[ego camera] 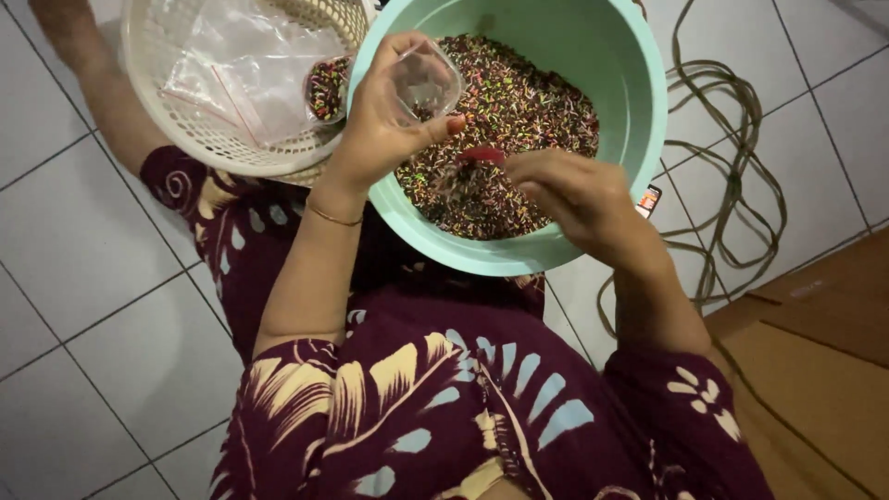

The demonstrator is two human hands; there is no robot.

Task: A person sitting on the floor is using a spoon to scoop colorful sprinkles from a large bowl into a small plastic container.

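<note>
A mint-green plastic bowl [639, 102] rests in front of me, holding a heap of small dark grains speckled red, green and yellow [519, 102]. My left hand [384, 116] holds a small clear plastic bag [428, 81] over the bowl's left side. My right hand [574, 194] is over the bowl's near part, pinching a small red scoop [482, 156] that is tilted above the grains, just below the bag.
A cream woven plastic basket [157, 93] at the upper left holds clear bags [245, 65], one filled with the same grains [326, 88]. A coiled olive cord [732, 157] lies on the white tiled floor at right. Brown cardboard [815, 361] sits at the lower right.
</note>
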